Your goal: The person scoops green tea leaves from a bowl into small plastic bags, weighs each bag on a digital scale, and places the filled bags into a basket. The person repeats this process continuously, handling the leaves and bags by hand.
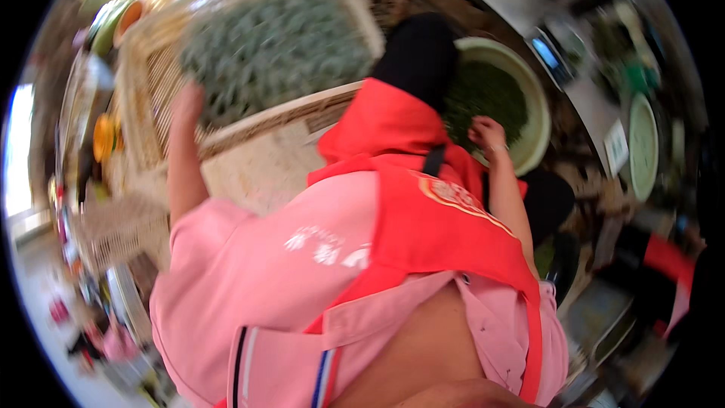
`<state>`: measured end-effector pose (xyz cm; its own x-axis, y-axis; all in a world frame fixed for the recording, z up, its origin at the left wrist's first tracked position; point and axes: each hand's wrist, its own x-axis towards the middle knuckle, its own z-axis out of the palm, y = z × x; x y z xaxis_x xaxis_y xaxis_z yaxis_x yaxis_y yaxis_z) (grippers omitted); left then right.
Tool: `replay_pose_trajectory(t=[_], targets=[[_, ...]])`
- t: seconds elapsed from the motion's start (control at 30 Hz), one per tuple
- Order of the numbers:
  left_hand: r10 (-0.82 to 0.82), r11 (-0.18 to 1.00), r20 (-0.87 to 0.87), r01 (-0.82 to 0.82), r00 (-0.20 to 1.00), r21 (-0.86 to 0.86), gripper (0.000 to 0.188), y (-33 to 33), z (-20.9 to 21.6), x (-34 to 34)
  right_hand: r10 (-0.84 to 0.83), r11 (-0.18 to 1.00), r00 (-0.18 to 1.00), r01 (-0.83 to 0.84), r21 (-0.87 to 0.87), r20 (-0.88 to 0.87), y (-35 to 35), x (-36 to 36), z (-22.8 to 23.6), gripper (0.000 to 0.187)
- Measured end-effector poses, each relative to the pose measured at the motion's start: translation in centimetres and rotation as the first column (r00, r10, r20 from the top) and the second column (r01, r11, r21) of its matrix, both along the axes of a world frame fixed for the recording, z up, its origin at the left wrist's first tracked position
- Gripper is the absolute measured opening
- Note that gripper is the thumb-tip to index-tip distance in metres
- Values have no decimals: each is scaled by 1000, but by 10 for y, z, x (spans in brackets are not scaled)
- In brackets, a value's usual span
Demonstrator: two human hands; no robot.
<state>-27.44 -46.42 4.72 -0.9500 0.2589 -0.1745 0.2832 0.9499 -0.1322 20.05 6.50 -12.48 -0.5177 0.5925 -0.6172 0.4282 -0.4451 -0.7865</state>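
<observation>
A large pale slatted crate stands ahead to the left, and many blurred grey-green pieces fill most of it. My left hand is over the crate's left part, beside the pieces; motion smears its fingers. To the right, a pale round tub holds a finely cut green mass. Over the near side of that mass is my right hand, its fingers curled together. Whatever they may hold is too small and blurred to name.
A light board lies below the crate. A grey table on the right carries a phone-like device with a lit screen. Another pale round basin is at the far right. An orange container sits left of the crate.
</observation>
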Motion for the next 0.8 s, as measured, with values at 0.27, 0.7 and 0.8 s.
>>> replay_pose_trajectory(t=[0.27,0.7,0.8], targets=[[58,997,-327,-36,943,74,51,-32,-3,-40,-220,973,968,208,-101,-124,1,9,34,7],[257,855,245,-338,935,392,53,-55,8,-59,-403,915,874,375,-153,-272,3,29,65,9],[231,739,475,-470,849,482,71,-67,-2,-67,-459,888,834,419,-189,-307,9,30,67,10]])
